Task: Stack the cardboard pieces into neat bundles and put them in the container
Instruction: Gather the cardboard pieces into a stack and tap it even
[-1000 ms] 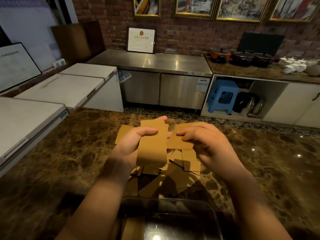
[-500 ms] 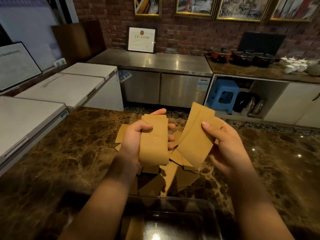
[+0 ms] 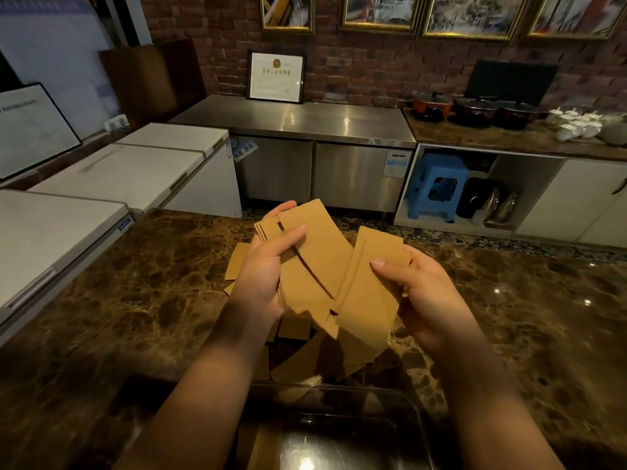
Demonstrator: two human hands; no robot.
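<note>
Nearest the camera, the clear plastic container (image 3: 339,432) sits on the marble surface (image 3: 118,317); a few cardboard pieces (image 3: 261,446) appear to lie inside, though glare obscures them. Beyond it, the loose cardboard pile (image 3: 298,361) remains spread on the surface.

Above the pile, the left hand (image 3: 263,276) grips the cardboard bundle (image 3: 312,266), thumb across its face and fingers curled behind. The right hand (image 3: 424,293) pinches a single cardboard piece (image 3: 369,293), thumb on the front.

Change: half a second ago the single piece was held apart from the bundle, tilted to the right. It now overlaps the bundle's right edge. Judgement: the piece is being merged into the bundle; edges are not yet aligned, so squaring is still required before transfer to the container.
</note>
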